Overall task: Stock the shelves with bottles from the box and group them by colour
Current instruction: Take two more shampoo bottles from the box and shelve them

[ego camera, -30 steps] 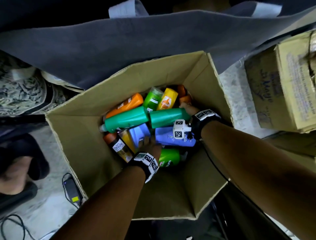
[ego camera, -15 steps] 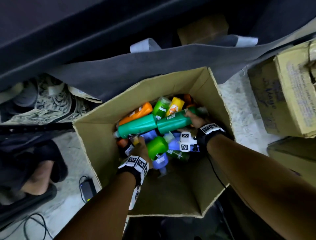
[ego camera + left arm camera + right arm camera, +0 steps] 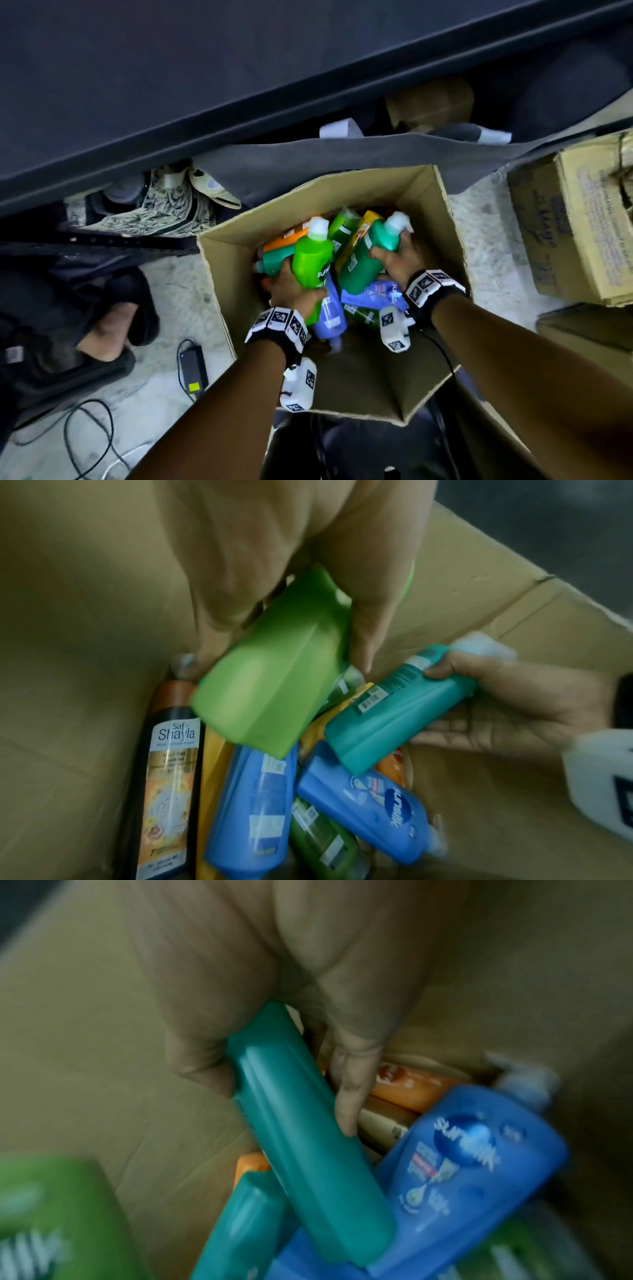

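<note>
An open cardboard box (image 3: 239, 274) on the floor holds several bottles: blue (image 3: 329, 315), orange (image 3: 287, 240), teal and green ones. My left hand (image 3: 291, 291) grips a light green bottle (image 3: 311, 260) with a white cap, lifted above the pile; in the left wrist view the fingers wrap that light green bottle (image 3: 270, 674). My right hand (image 3: 397, 260) grips a teal bottle (image 3: 366, 260) near its neck, also raised; the right wrist view shows this teal bottle (image 3: 308, 1150) in the fingers. A dark shelf edge (image 3: 239, 113) runs across above the box.
A second cardboard carton (image 3: 575, 219) stands at the right. Grey cloth (image 3: 308, 164) hangs behind the box. A power adapter (image 3: 191, 370) and cables lie on the floor at the left, near a person's sandalled foot (image 3: 102, 335).
Both hands have risen from the pile, the left lifting the light green bottle and the right lifting the teal bottle upright. The head view has tilted up towards the shelf.
</note>
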